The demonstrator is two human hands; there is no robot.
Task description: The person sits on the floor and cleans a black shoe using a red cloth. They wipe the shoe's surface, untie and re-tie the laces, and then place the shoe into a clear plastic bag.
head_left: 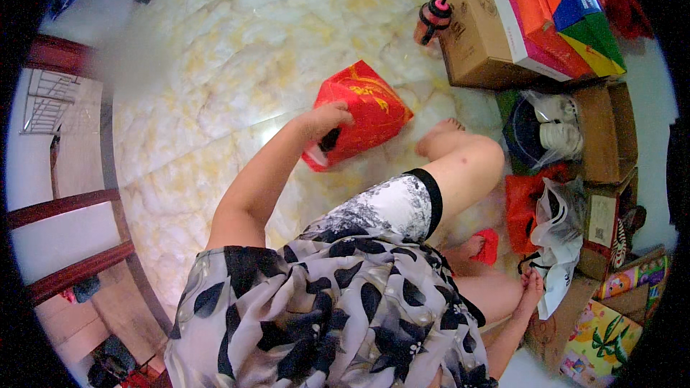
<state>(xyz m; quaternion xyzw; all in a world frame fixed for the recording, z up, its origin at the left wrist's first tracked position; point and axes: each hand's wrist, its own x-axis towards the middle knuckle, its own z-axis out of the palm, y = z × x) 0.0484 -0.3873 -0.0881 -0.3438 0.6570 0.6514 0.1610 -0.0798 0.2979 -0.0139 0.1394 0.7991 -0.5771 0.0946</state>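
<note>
A red bag with a yellow printed design lies on the floor in front of me. My left hand is closed on its near left edge. Something dark and something whitish show at the bag's mouth, just below that hand; I cannot make out what they are. Low on the right, beside my leg, my right hand has its fingers pressed together at the edge of a white plastic bag. A dark strip shows by those fingertips.
A cardboard box stands at the far right beside colourful boxes, with a pink-lidded bottle next to it. Clear plastic holding white items and open cartons line the right wall. A red slipper is by my foot.
</note>
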